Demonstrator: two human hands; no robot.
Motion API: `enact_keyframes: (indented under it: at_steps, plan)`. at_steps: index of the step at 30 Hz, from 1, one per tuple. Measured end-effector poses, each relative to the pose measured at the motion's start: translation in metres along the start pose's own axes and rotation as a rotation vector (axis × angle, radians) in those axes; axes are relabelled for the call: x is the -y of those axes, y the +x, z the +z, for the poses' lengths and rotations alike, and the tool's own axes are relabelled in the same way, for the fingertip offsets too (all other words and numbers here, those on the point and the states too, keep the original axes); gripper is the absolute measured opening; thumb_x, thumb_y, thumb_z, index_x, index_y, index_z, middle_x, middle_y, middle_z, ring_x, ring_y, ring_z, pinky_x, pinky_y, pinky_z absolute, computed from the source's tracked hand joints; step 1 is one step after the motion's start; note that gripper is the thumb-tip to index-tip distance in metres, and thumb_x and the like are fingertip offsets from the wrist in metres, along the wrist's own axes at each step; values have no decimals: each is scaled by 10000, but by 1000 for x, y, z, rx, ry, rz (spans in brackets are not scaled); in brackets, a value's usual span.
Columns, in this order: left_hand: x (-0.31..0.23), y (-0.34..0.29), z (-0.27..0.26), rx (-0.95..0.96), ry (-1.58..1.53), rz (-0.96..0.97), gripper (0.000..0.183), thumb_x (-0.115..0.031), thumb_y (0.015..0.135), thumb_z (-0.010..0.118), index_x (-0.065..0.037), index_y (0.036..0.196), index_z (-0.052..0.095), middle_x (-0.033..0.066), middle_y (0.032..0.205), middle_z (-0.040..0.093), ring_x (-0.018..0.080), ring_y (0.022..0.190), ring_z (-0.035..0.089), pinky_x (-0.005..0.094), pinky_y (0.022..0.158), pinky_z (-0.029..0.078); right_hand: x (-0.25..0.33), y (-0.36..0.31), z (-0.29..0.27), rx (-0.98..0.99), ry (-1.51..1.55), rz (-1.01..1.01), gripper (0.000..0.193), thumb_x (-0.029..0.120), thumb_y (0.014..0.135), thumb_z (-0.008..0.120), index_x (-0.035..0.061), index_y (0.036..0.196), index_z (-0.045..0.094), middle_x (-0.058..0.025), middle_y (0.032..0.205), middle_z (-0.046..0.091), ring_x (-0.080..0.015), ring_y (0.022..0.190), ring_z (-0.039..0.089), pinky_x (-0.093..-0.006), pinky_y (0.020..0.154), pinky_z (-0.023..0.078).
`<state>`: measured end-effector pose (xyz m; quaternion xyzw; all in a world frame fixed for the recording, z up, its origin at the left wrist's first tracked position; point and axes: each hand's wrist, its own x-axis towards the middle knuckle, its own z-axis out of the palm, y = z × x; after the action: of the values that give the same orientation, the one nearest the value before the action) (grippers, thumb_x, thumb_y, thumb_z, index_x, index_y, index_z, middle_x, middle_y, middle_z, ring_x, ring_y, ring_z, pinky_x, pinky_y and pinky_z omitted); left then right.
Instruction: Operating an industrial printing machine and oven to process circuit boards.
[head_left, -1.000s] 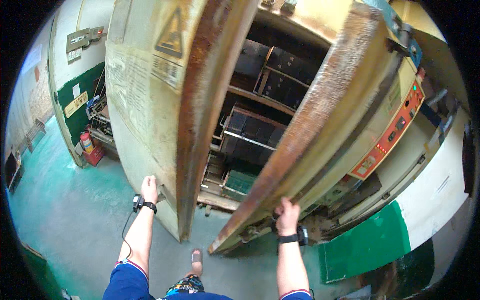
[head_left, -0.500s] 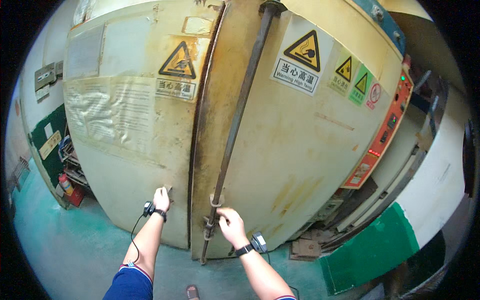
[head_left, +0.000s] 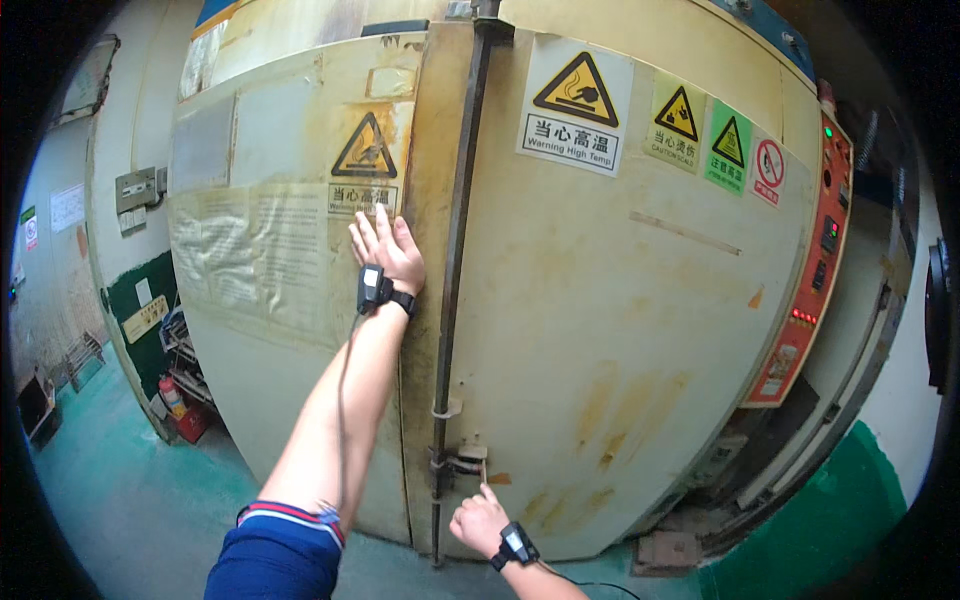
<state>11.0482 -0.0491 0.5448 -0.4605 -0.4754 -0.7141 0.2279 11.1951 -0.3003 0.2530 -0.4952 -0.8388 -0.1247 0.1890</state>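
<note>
My left hand (head_left: pixel 388 252) lies open against the left door (head_left: pixel 310 370) of a large cream cabinet, fingers spread just below a warning label. At the lower part of the right door (head_left: pixel 560 330), my right hand (head_left: pixel 483 522) is closed around the lower end of a thin latch handle (head_left: pixel 484 474), its index finger pointing up along it. That handle joins a latch on the long dark vertical locking bar (head_left: pixel 460 230), which runs down beside the door seam. Both doors stand closed or almost so. A black strap with a small device is on each wrist.
Yellow, green and white warning labels (head_left: pixel 575 105) are stuck on the doors. An orange control panel (head_left: pixel 805 290) with lit red and green indicators runs down the right side. A red fire extinguisher (head_left: pixel 172 396) stands at the left on the green floor (head_left: pixel 110 480).
My left hand has left the low part of the left door and moved up, now flat against it. My right hand has moved down from beside the bar to the latch handle. The view has shifted.
</note>
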Motion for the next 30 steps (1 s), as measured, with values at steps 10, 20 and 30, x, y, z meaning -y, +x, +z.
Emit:
enact_keyframes:
  at_steps: [10,20,30]
  plan:
    - [-4,2,9,-264,266,96,519,-365,861,439,-62,1278,382,274,1302,333,463,1199,286,576,965,234,19,100,91,-601,179,-397,132,199,601,616,141,555,506,-22,605,469,-204,680,493,-334,659,407]
    - [6,8,19,-187,282,107,566,-425,876,391,-54,1302,351,290,1314,316,456,1220,258,545,988,208,18,166,122,-605,158,-304,179,178,637,594,151,519,463,-35,585,445,-207,662,477,-334,539,403]
    - [19,6,-9,91,16,163,607,-327,827,544,-105,1340,307,233,1391,196,444,1279,137,540,1016,152,3,172,101,211,400,-607,176,211,698,569,91,573,541,-82,593,554,-255,596,574,-354,581,479]
